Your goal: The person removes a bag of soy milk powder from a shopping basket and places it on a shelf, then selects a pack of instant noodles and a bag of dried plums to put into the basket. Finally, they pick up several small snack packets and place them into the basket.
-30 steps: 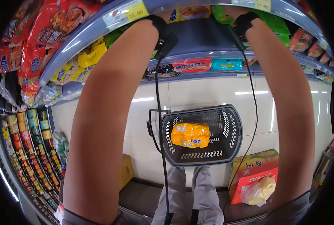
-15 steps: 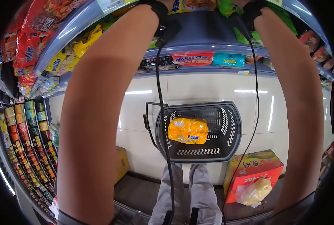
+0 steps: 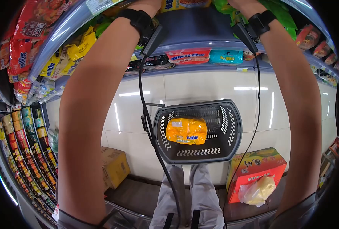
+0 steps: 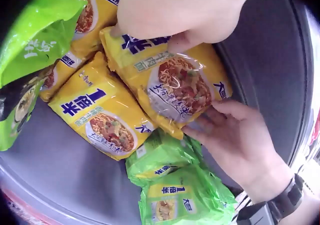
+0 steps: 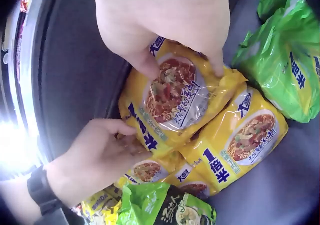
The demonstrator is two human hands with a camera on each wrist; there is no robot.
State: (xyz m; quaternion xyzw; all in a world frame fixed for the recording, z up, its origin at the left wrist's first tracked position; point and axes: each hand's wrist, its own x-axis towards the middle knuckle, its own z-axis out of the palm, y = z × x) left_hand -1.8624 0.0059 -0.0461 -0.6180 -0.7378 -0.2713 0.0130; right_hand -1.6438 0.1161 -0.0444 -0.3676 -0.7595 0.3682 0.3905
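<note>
In the left wrist view a yellow noodle pack (image 4: 182,82) lies between both hands, over the shelf. The left hand (image 4: 180,10) grips one end of it, and the right hand (image 4: 245,147) pinches the opposite end. From the right wrist view, the right hand (image 5: 165,20) covers the upper end of the same pack (image 5: 170,92), while the left hand (image 5: 102,152) holds its lower left corner. Another yellow pack (image 5: 245,135) lies right beside it. In the head view, the left hand (image 3: 147,5) and right hand (image 3: 247,7) are cut off by the top edge.
Green packs (image 4: 185,185) lie below the yellow ones, and a green pack (image 4: 37,45) stands at the left. A black basket (image 3: 198,157) on the floor holds an orange pack (image 3: 186,131). Cartons, one red (image 3: 253,177), one brown (image 3: 114,168), flank the legs. Cables hang from both wrists.
In the head view both wrists have come lower into the picture, and the left one has shifted left. The basket and floor appear slightly further left and higher.
</note>
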